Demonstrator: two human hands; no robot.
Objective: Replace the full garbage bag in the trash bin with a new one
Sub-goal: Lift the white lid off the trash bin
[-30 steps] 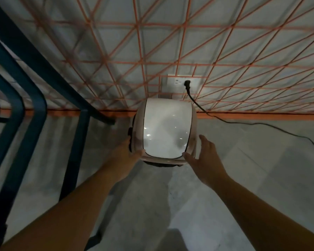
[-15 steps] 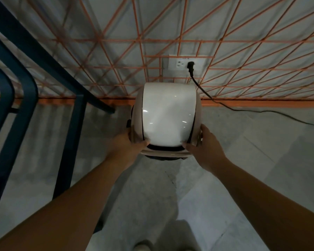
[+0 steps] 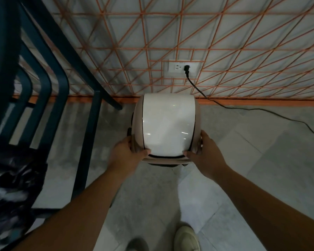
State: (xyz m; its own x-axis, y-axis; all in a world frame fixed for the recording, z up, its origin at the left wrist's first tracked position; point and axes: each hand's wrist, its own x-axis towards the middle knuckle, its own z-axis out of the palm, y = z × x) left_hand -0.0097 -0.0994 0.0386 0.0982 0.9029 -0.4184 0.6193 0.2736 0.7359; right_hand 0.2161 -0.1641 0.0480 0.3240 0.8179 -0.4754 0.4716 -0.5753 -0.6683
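Observation:
A beige trash bin with a glossy white domed lid [image 3: 168, 124] stands on the floor against the wall. My left hand [image 3: 125, 153] grips the lid's near left corner, thumb on the white top. My right hand [image 3: 205, 153] clasps the near right corner the same way. A dark gap shows under the lid's front edge. A bit of black bag pokes out at the bin's left side [image 3: 129, 132] and below its front. The bin's inside is hidden. A crumpled black plastic bag [image 3: 13, 189] lies at the far left.
A dark blue metal chair frame [image 3: 43, 91] stands left of the bin, one leg [image 3: 88, 142] close to it. A black cord [image 3: 243, 107] runs from the wall socket [image 3: 184, 68] across the floor to the right. My shoes [image 3: 186, 238] are at the bottom.
Both hands went from touching the lid's front corners to gripping them. A gap has appeared under the lid's front edge. The view has tilted down, bringing my shoes and the black bag into sight.

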